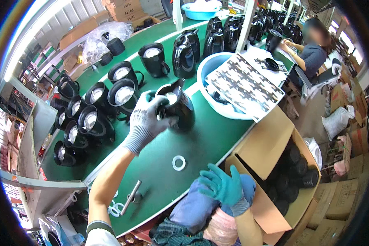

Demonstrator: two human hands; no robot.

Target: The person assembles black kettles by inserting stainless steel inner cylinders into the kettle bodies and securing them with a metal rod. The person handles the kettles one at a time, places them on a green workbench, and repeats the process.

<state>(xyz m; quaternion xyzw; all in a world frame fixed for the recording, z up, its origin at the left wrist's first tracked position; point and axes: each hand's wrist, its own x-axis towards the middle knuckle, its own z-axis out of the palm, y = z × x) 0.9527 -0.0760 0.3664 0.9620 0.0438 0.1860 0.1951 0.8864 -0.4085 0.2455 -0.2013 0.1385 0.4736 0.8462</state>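
My left hand [147, 117], in a grey knit glove, is closed around the handle side of a glossy black jug [183, 110] standing on or just over the green table. Part of the jug is hidden behind the fingers. My right hand [221, 186], in a teal-coated glove, has its fingers spread with nothing in them, near the table's front edge above my lap. A white ring [178, 163] lies on the table between my hands. Nearer me are a metal rod-shaped tool [131, 197] and several more white rings [115, 209].
Black jugs with silvery insides [90, 121] crowd the table's left side; more jugs [184, 57] line the back. A light-blue basin [207, 86] carries a patterned sheet [248, 88]. At right, an open carton [270, 151] holds black round parts. Farther off sits a co-worker [313, 55].
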